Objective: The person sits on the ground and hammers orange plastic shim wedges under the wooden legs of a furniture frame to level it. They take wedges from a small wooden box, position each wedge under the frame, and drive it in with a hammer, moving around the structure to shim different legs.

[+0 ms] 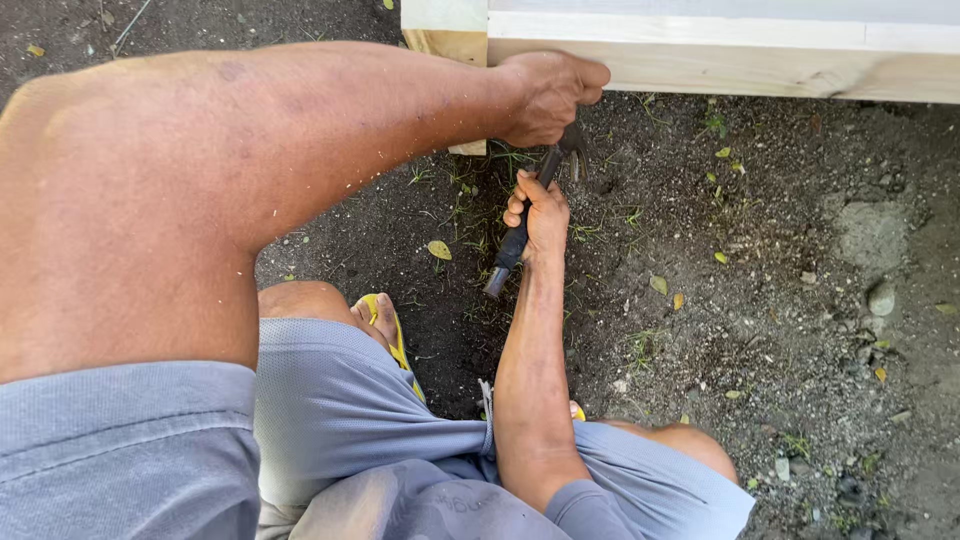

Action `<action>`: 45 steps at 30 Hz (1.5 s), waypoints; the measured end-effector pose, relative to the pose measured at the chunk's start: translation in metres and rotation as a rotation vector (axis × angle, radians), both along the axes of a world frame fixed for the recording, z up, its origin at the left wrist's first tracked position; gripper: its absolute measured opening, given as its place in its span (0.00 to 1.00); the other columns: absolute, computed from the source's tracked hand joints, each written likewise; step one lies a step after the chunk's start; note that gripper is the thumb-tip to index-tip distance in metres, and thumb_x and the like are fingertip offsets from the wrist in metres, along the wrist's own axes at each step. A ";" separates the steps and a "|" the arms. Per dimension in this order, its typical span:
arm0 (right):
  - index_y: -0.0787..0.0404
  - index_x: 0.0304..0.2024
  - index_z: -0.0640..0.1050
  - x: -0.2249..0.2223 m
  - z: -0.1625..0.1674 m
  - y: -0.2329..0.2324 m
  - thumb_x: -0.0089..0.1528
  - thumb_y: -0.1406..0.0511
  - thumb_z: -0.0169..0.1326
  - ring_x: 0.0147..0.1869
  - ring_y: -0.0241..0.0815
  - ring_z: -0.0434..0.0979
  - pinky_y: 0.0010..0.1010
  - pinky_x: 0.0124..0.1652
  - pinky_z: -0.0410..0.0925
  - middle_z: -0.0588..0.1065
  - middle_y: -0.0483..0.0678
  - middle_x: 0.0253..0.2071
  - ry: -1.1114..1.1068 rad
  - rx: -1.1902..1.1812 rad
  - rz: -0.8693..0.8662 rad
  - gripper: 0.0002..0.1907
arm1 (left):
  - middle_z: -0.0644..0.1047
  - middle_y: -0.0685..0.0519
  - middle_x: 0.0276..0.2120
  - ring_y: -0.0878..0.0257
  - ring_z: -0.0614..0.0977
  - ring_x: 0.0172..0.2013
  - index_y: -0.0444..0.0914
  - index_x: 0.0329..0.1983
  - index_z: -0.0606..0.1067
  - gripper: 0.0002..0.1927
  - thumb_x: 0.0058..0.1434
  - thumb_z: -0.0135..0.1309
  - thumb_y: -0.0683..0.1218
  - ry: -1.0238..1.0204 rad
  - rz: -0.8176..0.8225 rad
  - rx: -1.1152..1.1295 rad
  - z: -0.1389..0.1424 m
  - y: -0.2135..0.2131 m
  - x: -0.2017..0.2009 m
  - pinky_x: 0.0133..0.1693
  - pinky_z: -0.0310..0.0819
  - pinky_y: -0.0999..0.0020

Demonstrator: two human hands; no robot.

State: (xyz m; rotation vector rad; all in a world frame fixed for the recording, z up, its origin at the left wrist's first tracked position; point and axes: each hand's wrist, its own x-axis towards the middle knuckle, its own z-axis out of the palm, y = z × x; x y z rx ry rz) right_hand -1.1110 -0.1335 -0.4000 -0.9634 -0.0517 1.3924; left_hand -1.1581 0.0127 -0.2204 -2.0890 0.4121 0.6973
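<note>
Steel-headed black claw hammer (528, 214) looks heavy and stiff, best gripped low on its handle; right hand (541, 213) wraps it mid-shaft. Left hand (548, 95) curls against the pale wooden beam (720, 60), perhaps pinching a nail.

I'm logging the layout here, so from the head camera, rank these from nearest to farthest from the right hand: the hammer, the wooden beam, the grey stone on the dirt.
1. Hammer: held in the right hand, so nearest.
2. Wooden beam: above the hand, along the top of the view, where the left hand rests.
3. Grey stone: far off to the right on the dirt, farthest.
</note>
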 end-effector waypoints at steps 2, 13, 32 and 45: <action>0.62 0.38 0.71 0.000 0.001 -0.003 0.65 0.69 0.56 0.23 0.32 0.67 0.23 0.19 0.63 0.68 0.43 0.26 -0.056 -0.036 0.024 0.06 | 0.69 0.74 0.18 0.71 0.68 0.41 0.67 0.22 0.73 0.22 0.70 0.39 0.70 0.034 -0.013 0.052 0.008 -0.001 0.000 0.54 0.49 0.67; 0.65 0.38 0.71 -0.007 0.030 -0.024 0.64 0.71 0.55 0.21 0.33 0.68 0.24 0.18 0.63 0.68 0.44 0.25 -0.134 -0.163 0.073 0.05 | 0.72 0.74 0.22 0.72 0.69 0.40 0.66 0.24 0.74 0.19 0.71 0.43 0.66 0.040 -0.051 -0.002 0.005 0.002 0.003 0.55 0.49 0.66; 0.65 0.39 0.68 -0.012 0.037 -0.012 0.68 0.70 0.55 0.22 0.33 0.67 0.24 0.18 0.63 0.69 0.46 0.27 -0.015 -0.100 0.055 0.08 | 0.65 0.66 0.51 0.63 0.62 0.57 0.61 0.21 0.82 0.19 0.66 0.50 0.63 -0.076 -0.151 -0.050 0.009 0.007 -0.012 0.56 0.52 0.62; 0.67 0.34 0.73 -0.016 0.041 0.069 0.61 0.76 0.55 0.24 0.39 0.70 0.29 0.25 0.64 0.72 0.49 0.28 0.095 0.218 -0.060 0.04 | 0.61 0.64 0.47 0.61 0.59 0.59 0.67 0.17 0.77 0.12 0.54 0.52 0.66 -0.425 -0.125 -0.084 -0.037 0.011 -0.020 0.56 0.46 0.57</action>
